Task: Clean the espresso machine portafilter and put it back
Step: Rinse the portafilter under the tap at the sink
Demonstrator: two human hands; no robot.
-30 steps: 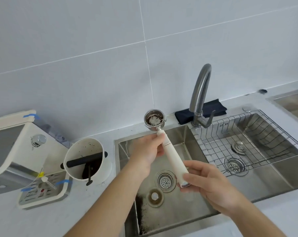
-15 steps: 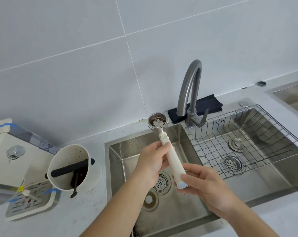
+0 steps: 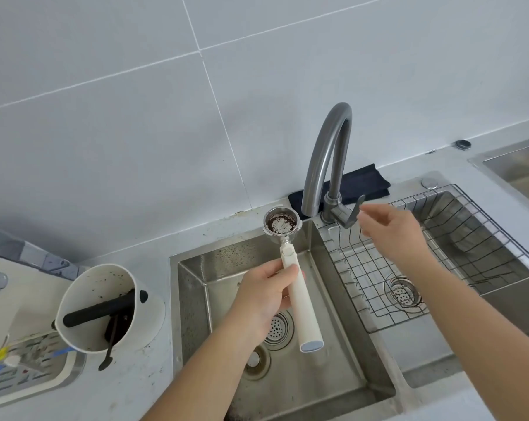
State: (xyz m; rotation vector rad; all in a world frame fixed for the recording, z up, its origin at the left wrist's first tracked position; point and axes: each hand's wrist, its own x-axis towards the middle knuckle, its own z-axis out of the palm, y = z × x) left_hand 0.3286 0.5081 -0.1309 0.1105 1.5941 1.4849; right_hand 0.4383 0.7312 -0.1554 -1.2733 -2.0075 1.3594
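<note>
Portafilter (image 3: pixel 290 268) held above the left basin of the sink (image 3: pixel 193 299), cream handle slanting down toward the viewer, metal basket at the far end, just beside the faucet spout and below it. Dark coffee residue and pale specks inside the basket. Left hand (image 3: pixel 263 302) wrapped around the upper part of the handle, fingers closed on it, thumb along the top. Right hand (image 3: pixel 391 235) off the portafilter, loosely spread, fingertips just beside the lever of the grey faucet (image 3: pixel 327 153); contact with the lever not clear. Wire rack (image 3: pixel 439 268) set in the right basin beneath that hand. Dark folded cloth (image 3: pixel 363 183) behind the faucet base. On the tabletop (image 3: pixel 141 375) to the left, white knock box (image 3: pixel 105 305) with black bar, grounds-stained. Espresso machine (image 3: pixel 2 299) partly in view at the far left edge.
</note>
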